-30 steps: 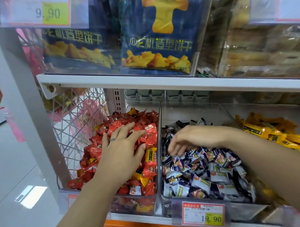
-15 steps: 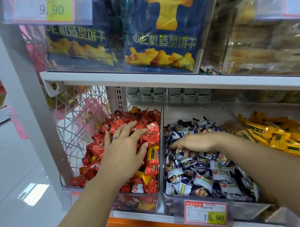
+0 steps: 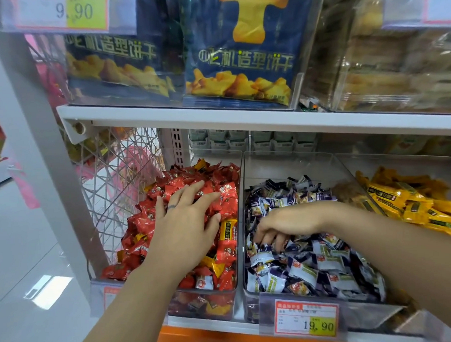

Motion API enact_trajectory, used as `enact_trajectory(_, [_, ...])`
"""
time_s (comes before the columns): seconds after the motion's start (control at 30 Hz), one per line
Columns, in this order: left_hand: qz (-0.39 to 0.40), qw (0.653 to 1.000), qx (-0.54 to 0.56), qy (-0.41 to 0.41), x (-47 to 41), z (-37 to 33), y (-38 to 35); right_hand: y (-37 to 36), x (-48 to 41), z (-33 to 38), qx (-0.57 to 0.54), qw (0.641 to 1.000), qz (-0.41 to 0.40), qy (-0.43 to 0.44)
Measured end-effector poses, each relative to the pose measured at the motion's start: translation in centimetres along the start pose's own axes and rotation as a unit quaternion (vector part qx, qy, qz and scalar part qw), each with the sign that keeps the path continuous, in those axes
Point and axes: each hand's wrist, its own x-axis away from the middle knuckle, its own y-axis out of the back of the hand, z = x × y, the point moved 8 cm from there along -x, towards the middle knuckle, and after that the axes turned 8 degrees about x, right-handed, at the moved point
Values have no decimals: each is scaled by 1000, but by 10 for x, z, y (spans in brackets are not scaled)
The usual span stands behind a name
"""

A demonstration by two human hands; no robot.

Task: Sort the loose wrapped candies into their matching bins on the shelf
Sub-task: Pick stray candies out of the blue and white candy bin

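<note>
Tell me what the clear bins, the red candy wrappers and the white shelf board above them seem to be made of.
Clear rectangular bins: likely hard acrylic or similar plastic, glossy; candies show through the walls.
Red crinkled candy wrappers: thin shiny plastic film, probably; creased, with pinched ends.
White flat shelf board: looks like painted metal, smooth, semi-matt, though the picture cannot settle it.

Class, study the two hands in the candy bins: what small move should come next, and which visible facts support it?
Probably the left hand should pinch the yellow candy beside its thumb. That hand lies flat on the red candies, where the yellow wrapper does not match; the yellow bin stands two bins to the right.
</note>
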Motion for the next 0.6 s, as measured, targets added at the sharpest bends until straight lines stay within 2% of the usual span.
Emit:
enact_trajectory(0.17, [3, 1000, -5, 2, 0, -1, 0, -10, -17, 2, -112, 993, 45, -14])
enact_trajectory(0.23, [3, 1000, -5, 4, 0, -1, 0, -10, -19, -4, -106, 993, 43, -32])
enact_trajectory(0.37, [4, 1000, -4, 2, 1, -2, 0, -2, -20, -20, -16, 998, -10, -56])
enact_trajectory(0.6, [6, 1000, -4, 4, 0, -1, 0, 20, -25, -33, -119, 989, -81, -21])
